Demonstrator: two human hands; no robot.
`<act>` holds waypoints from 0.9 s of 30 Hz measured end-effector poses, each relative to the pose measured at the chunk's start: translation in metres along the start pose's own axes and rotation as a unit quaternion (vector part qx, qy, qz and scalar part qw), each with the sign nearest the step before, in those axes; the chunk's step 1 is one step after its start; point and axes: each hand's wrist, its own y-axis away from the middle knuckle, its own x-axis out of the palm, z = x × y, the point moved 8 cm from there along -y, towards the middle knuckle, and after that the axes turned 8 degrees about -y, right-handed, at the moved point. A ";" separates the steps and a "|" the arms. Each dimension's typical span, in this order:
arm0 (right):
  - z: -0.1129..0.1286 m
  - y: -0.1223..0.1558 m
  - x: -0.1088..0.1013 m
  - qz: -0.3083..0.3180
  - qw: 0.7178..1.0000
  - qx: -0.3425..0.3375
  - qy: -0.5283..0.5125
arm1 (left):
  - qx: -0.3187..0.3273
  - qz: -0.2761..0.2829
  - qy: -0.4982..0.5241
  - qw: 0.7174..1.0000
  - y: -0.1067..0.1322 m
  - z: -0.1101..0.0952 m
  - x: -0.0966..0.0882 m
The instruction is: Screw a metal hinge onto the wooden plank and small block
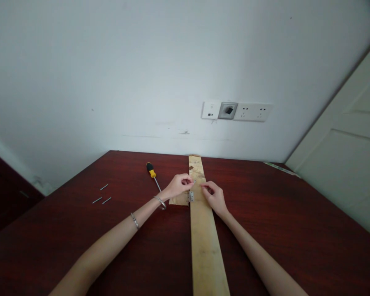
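Note:
A long wooden board (203, 242) lies on the table, running from the wall toward me. A small metal hinge (191, 196) sits at its left edge, where a shorter wood piece (179, 200) meets it. Above the board, my left hand (181, 184) pinches a small screw (194, 181), only its tip showing past the fingers. My right hand (215, 197) is at the board's right edge, thumb and forefinger pressed together; whatever they hold is too small to make out. A screwdriver (153, 174) with a yellow and black handle lies beyond my left wrist, its tip hidden.
Three grey screws (101, 195) lie on the left of the dark red table (132, 263). The white wall behind carries sockets (253, 112). A thin printed strip (282, 169) lies at the far right edge, near a pale door (351, 152).

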 end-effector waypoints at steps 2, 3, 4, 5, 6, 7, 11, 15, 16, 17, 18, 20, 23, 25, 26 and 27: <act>-0.001 -0.002 -0.001 -0.013 1.000 0.012 -0.014 | -0.005 -0.005 0.016 1.000 0.003 0.004 0.000; -0.001 -0.003 -0.001 -0.019 0.999 0.018 -0.022 | -0.007 -0.008 0.027 1.000 0.004 0.006 0.000; 0.000 -0.004 -0.001 -0.023 0.999 0.023 -0.030 | -0.008 -0.009 0.037 0.999 0.005 0.007 0.001; 0.001 -0.006 0.000 -0.024 0.999 0.027 -0.039 | -0.008 -0.011 0.047 0.999 0.005 0.008 0.001; 0.003 -0.007 0.002 -0.022 0.998 0.031 -0.050 | -0.007 -0.012 0.056 0.998 0.006 0.007 0.002; 0.005 -0.009 0.005 -0.018 0.997 0.035 -0.060 | -0.005 -0.012 0.063 0.998 0.007 0.006 0.002; 0.015 -0.012 0.012 -0.004 0.994 0.048 -0.099 | 0.001 -0.012 0.076 0.997 0.008 -0.003 0.005; 0.019 -0.012 0.013 -0.003 0.990 0.062 -0.125 | 0.000 -0.017 0.072 0.997 0.007 -0.004 0.005; 0.019 -0.012 0.013 -0.002 0.989 0.066 -0.129 | 0.002 -0.019 0.070 0.997 0.007 -0.004 0.004; 0.019 -0.012 0.013 -0.001 0.989 0.069 -0.133 | 0.003 -0.021 0.069 0.997 0.007 -0.003 0.004; 0.018 -0.012 0.013 0.000 0.988 0.071 -0.135 | 0.005 -0.022 0.069 0.997 0.007 -0.003 0.004; 0.017 -0.012 0.014 0.002 0.988 0.076 -0.138 | 0.007 -0.018 0.071 0.997 0.007 -0.001 0.004; 0.016 -0.012 0.015 0.005 0.987 0.080 -0.139 | 0.005 -0.009 0.075 0.997 0.007 0.000 0.006; 0.015 -0.012 0.016 0.006 0.987 0.083 -0.139 | 0.005 -0.004 0.075 0.997 0.008 -0.002 0.008; 0.015 -0.012 0.016 0.008 0.987 0.084 -0.138 | 0.004 -0.002 0.075 0.997 0.008 -0.003 0.008; 0.014 -0.012 0.016 0.010 0.987 0.085 -0.136 | 0.005 0.002 0.077 0.997 0.008 -0.005 0.008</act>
